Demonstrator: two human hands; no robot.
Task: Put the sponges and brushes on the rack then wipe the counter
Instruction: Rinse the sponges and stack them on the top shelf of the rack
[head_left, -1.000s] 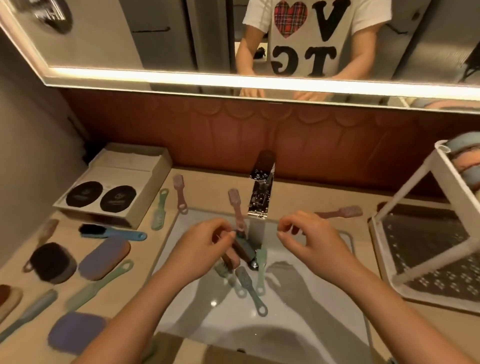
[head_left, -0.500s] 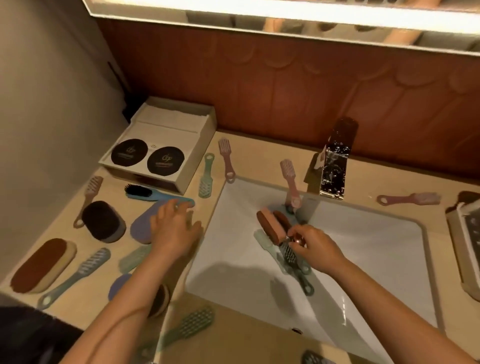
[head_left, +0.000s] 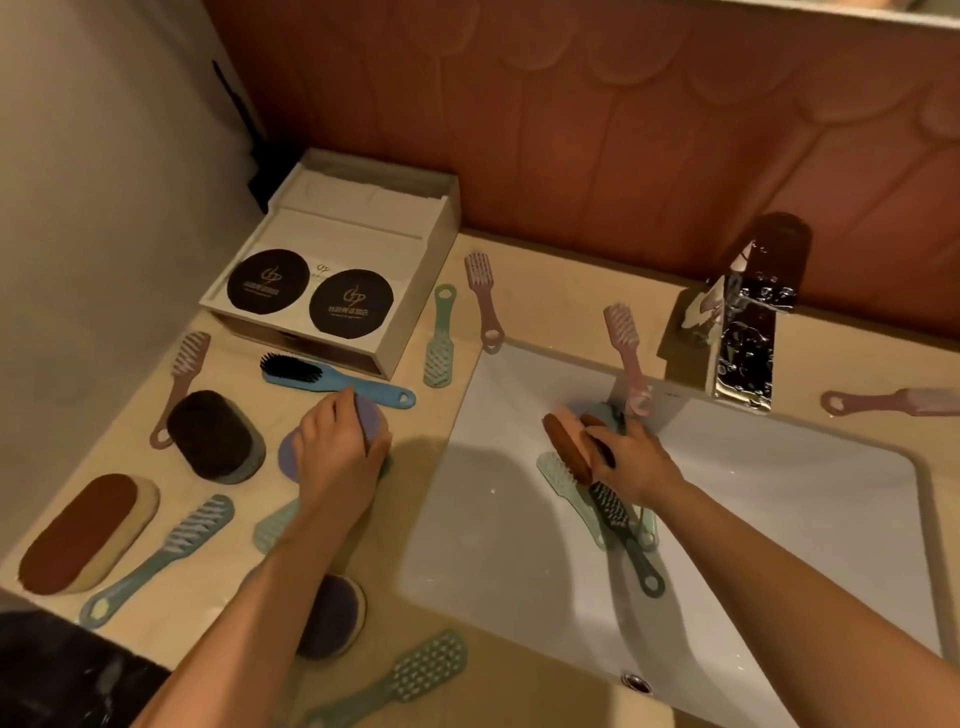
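Purple oval foam sponge (head_left: 376, 422) lies on the beige stone counter (head_left: 545, 291), and the left hand (head_left: 337, 452) grips it from above with its fingers curled over the far edge. Whether the sponge is clear of the counter cannot be told. Just beyond those fingers lies a blue plastic brush with black bristles (head_left: 332, 379). To the left of the grip sits a dark brown oval sponge (head_left: 213, 436), with a pink slotted brush (head_left: 179, 384) just beside it. Nearer the person, a mint comb-like brush (head_left: 270, 530) pokes out from under the left forearm. A second purple sponge (head_left: 332, 618) is partly hidden by that arm. Well to the left of the grip lie a long brown-and-cream sponge (head_left: 85, 535) and a grey-blue brush (head_left: 161, 556).

The right hand (head_left: 631, 460) is inside the white ceramic sink (head_left: 805, 519), and its fingers pinch a pink-and-brown oval sponge (head_left: 563, 441) that stands on edge. Directly beneath this grip, on the basin floor, lie a pale mint brush (head_left: 563, 483) and a dark green brush (head_left: 626, 540), side by side and touching. Just beyond the right hand a pink long-handled brush (head_left: 626, 348) leans over the sink rim, beside the chrome tap (head_left: 743, 358). Behind the left hand's grip stands a white box with two black discs (head_left: 332, 270).
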